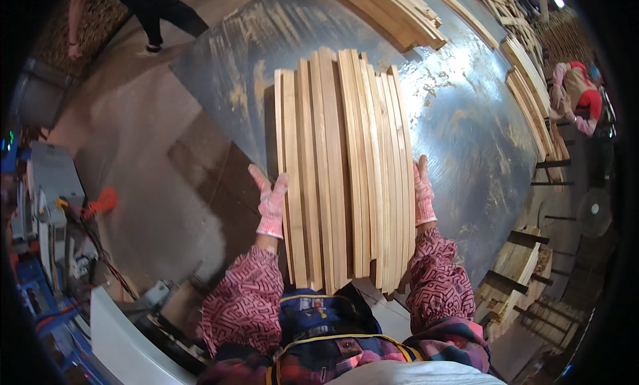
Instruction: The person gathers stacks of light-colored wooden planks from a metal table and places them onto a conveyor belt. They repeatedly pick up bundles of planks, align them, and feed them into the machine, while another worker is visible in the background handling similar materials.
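Note:
A row of long, light wooden strips (pixel 326 165) lies side by side in front of me, pointing away, with uneven ends. The strips rest on a shiny metal table (pixel 466 152) and reach over its near edge toward my body. At the row's left side is my left hand (pixel 269 202), in a pink and white glove, its fingers spread and the side of the hand touching the outer strip. My right hand (pixel 423 192), gloved alike, lies along the right side with straight fingers; the wood partly hides it. Patterned sleeve covers reach up both forearms.
More wooden strips (pixel 393 12) lie at the table's far edge, and others (pixel 526 85) at the right. Stacked wood (pixel 516 272) stands on a rack at lower right. Machinery with cables (pixel 60 205) is at left. One person (pixel 156 12) stands far left, another (pixel 579 92) far right.

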{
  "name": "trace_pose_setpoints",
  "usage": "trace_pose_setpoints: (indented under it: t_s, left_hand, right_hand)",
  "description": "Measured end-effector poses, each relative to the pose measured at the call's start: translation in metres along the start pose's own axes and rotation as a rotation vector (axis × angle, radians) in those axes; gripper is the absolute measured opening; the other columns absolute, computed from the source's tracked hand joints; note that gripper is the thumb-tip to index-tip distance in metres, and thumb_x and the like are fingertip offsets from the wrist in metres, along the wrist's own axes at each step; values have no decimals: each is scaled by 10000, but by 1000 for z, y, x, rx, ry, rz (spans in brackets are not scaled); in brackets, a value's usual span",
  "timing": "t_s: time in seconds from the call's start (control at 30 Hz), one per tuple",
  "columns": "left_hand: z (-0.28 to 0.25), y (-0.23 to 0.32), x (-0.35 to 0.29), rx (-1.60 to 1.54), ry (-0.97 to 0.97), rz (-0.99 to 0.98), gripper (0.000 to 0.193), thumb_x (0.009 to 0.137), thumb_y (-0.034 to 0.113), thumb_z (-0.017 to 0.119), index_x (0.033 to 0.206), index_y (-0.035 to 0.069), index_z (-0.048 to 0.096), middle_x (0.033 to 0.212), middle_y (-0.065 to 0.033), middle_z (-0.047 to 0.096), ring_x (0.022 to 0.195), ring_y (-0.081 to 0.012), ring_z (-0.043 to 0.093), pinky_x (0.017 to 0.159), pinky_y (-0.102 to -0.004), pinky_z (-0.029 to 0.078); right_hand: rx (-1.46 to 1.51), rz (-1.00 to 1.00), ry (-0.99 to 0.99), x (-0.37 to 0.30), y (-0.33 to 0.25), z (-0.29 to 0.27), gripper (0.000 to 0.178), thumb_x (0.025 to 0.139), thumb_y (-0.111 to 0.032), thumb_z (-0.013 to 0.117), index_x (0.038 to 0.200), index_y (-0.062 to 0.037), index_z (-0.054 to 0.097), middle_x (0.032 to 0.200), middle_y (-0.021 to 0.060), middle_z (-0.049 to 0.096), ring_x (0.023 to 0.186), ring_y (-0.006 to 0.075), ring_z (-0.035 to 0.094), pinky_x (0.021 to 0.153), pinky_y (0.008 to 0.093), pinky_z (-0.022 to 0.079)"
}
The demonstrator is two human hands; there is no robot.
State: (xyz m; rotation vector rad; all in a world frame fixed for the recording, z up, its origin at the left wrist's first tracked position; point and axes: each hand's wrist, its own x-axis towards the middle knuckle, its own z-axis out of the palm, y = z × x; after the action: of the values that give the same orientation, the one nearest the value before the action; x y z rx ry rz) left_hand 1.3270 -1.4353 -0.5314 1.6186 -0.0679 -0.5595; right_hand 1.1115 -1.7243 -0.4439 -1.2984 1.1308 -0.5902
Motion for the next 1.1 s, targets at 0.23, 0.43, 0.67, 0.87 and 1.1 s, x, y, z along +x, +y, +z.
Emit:
trace_pose_setpoints:
  t_s: [0.23, 0.43, 0.67, 0.87, 1.1]
  left_hand:
    - [-19, -24, -86, -601, -352, -206, 900, 922, 467, 669, 1583, 87, 191, 1561, -85, 347, 1412, -199, 342, 1160, -332, 275]
    - [-26, -79, -228, -594, -145, -224, 727, 880, 364, 753, 1457, 59, 434, 1342, -19, 552, 1218, -144, 516, 1057, -288, 402]
    - [-10, -38, -350, -656, 108, 13, 808, 839, 356, 782, 1476, 47, 393, 1269, -30, 577, 1069, -98, 556, 892, -260, 479]
    - [25, 27, -433, -588, 356, 167, 1000, 838, 411, 775, 1560, 33, 196, 1325, -78, 545, 1104, -123, 536, 953, -271, 444]
    - [66, 6, -532, -587, 687, 447, 832, 928, 346, 680, 1588, 144, 216, 1411, -22, 468, 1175, -133, 498, 1032, -297, 395]
  right_hand:
    - [-54, 1, -577, -51, 29, -56, 423, 1034, -280, 488, 1364, -15, 484, 1237, 128, 631, 993, 222, 670, 800, 334, 576]
    - [-207, 87, -694, -71, 105, -147, 360, 995, -234, 531, 1282, -18, 549, 1138, 144, 672, 994, 279, 673, 845, 379, 563]
    - [-321, 53, -957, -61, 103, -130, 359, 988, -237, 539, 1275, -24, 562, 1154, 143, 669, 1021, 288, 662, 864, 376, 551]
    - [-359, -88, -1237, -75, 24, -103, 358, 982, -240, 545, 1270, -28, 573, 1167, 143, 666, 1044, 297, 653, 880, 374, 541]
    - [-315, -374, -1562, -144, -32, -101, 357, 976, -244, 552, 1263, -34, 585, 1183, 143, 663, 1070, 306, 641, 898, 371, 529]
